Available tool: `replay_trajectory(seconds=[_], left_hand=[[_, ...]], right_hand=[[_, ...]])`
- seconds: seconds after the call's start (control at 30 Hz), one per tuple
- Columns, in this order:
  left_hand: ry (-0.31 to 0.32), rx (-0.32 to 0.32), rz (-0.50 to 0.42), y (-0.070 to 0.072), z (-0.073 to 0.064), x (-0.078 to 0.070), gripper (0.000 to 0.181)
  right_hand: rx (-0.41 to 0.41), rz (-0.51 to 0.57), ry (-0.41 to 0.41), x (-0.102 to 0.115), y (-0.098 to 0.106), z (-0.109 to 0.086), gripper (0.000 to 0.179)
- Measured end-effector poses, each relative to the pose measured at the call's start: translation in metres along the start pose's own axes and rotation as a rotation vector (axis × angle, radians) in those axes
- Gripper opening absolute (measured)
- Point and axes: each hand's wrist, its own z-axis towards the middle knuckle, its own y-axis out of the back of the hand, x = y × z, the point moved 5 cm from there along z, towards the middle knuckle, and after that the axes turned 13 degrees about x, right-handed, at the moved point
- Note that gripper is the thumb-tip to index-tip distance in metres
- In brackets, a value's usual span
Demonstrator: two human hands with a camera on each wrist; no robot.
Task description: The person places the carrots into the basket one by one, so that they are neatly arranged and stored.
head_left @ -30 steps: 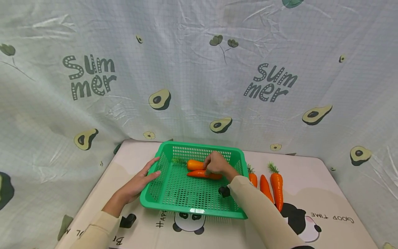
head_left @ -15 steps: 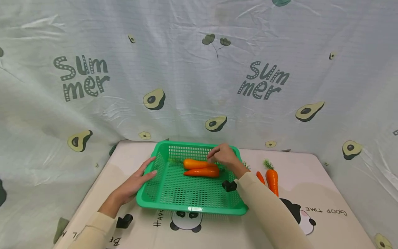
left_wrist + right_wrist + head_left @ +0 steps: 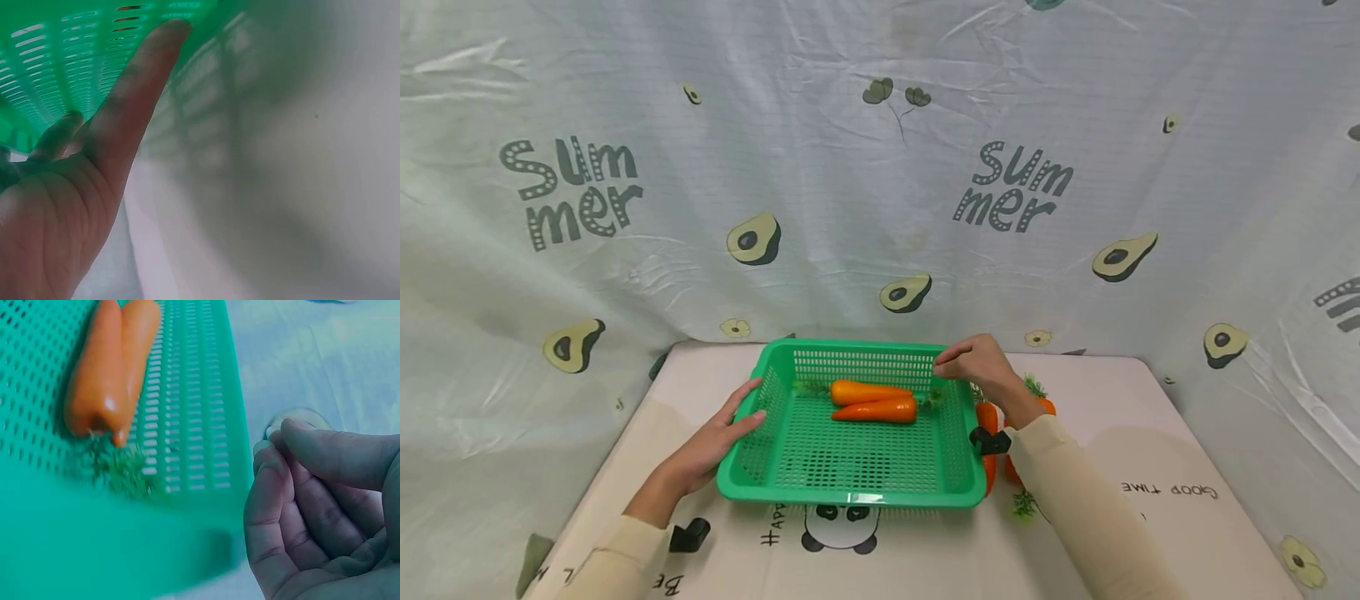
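Note:
Two orange carrots (image 3: 876, 408) with green tops lie side by side in a green plastic basket (image 3: 850, 499). At the basket's left rim, my left hand (image 3: 718, 437) rests with its fingers straight; the left wrist view has a straight digit (image 3: 134, 94) against the slotted outer wall. My right hand (image 3: 985, 367) hovers by the back right corner, its fingers loosely curled and nothing between them. In the right wrist view, the thumb (image 3: 337, 453) comes close to the fingertips. More carrots (image 3: 987, 417) lie right of the basket, partly hidden by the right forearm.
The basket stands on a pale table mat (image 3: 1120, 400) with printed pandas and lettering. Behind it hangs a light curtain (image 3: 820, 167) printed with avocados and the word summer. A leafy carrot top (image 3: 1024, 504) shows below the right sleeve (image 3: 1075, 492).
My right hand has let go of a carrot in the basket and moved up and right to the rim. The left hand keeps its place on the basket while the view has turned slightly right.

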Motion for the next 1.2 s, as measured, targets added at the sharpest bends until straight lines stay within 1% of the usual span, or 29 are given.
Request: replay_trajectory(seconds=[0.17,0.3,0.5,0.73,0.93,1.07,1.2], left_hand=[[0.004,0.001,0.002,0.000,0.000,0.000,0.076],[0.004,0.002,0.003,0.000,0.000,0.000,0.076],[0.009,-0.006,0.018,0.000,0.000,0.000,0.076],[0.012,0.003,0.024,-0.002,0.001,0.002,0.075],[0.006,0.002,0.027,-0.001,0.000,0.003,0.075],[-0.005,0.011,0.030,-0.001,0.001,0.003,0.075],[-0.006,0.018,0.036,-0.001,0.003,0.003,0.074]], right_hand=[[-0.028,0.028,-0.011,-0.009,0.019,-0.013,0.023],[-0.062,0.029,-0.040,-0.021,0.032,-0.023,0.025],[-0.121,0.006,-0.107,-0.046,0.053,-0.041,0.025],[-0.204,-0.020,-0.165,-0.080,0.074,-0.068,0.029],[-0.245,-0.001,-0.200,-0.107,0.085,-0.087,0.036],[-0.285,0.021,-0.238,-0.123,0.091,-0.097,0.039],[-0.313,0.039,-0.299,-0.140,0.093,-0.105,0.043]])
